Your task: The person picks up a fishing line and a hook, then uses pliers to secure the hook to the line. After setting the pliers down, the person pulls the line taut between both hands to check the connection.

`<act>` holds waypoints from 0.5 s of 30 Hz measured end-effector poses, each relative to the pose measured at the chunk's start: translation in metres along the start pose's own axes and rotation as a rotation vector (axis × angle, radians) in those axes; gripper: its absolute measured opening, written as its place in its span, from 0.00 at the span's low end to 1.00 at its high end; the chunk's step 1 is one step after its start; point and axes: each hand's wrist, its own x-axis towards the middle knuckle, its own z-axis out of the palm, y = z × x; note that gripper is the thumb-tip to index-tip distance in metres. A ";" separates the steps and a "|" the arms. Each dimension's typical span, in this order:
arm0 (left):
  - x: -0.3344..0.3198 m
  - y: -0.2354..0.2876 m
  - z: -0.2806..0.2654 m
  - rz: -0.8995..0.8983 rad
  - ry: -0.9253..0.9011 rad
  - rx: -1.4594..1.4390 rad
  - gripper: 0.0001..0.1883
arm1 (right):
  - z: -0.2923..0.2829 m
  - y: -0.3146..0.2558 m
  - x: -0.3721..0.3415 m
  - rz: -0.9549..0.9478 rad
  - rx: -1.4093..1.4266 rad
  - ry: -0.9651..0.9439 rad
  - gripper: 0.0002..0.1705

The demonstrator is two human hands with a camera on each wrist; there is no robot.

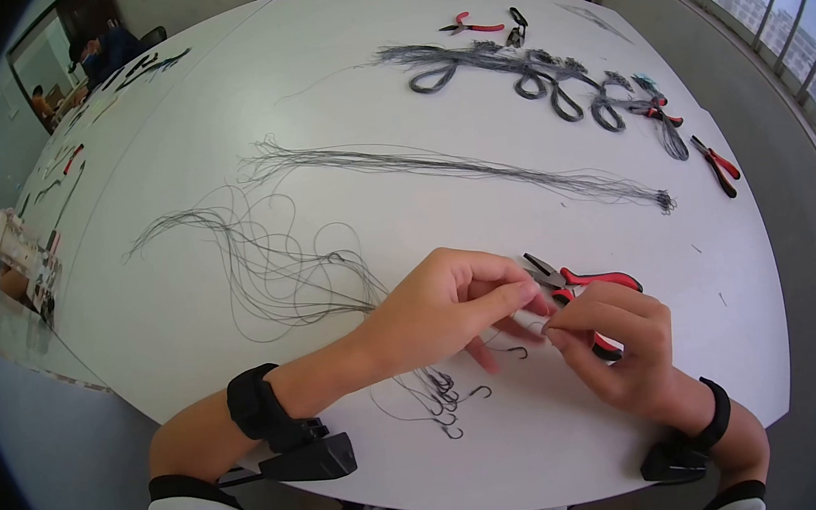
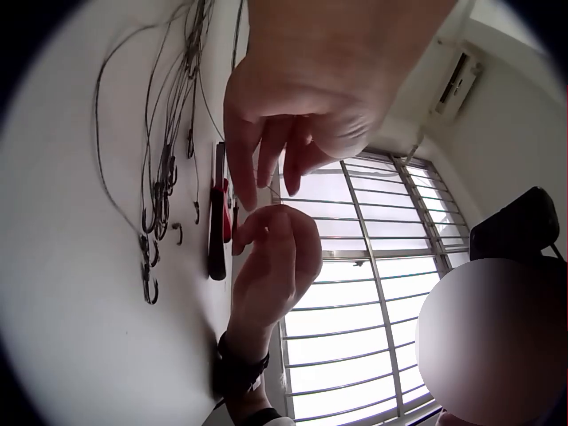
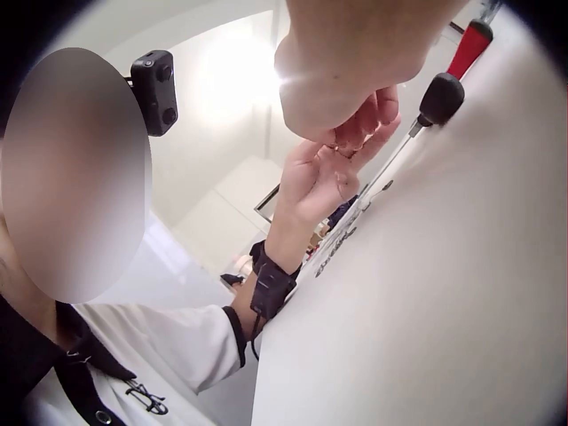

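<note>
Dark fishing line loops across the tabletop toward clustered fishhooks just beside the left hand, whose grip is unclear; a single hook follows, then red-handled pliers and the right hand, pinching a thin strand.

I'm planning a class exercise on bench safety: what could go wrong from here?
The bare hooks lying near the left hand could prick it. The loosely looped lines running beneath that hand might tangle or drag. The pliers close by the right hand could get knocked.
</note>
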 end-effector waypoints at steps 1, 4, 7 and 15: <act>-0.001 0.001 0.002 -0.068 -0.003 -0.036 0.12 | -0.001 -0.001 0.000 0.031 -0.002 0.012 0.06; -0.003 0.003 0.001 -0.095 -0.059 -0.005 0.13 | -0.002 0.000 0.000 0.031 -0.004 0.052 0.05; -0.001 0.000 -0.003 -0.077 -0.106 0.068 0.12 | -0.001 0.001 -0.001 0.049 -0.001 0.111 0.05; -0.002 -0.001 -0.004 -0.059 -0.217 -0.252 0.13 | -0.001 0.004 -0.002 0.137 0.019 0.153 0.04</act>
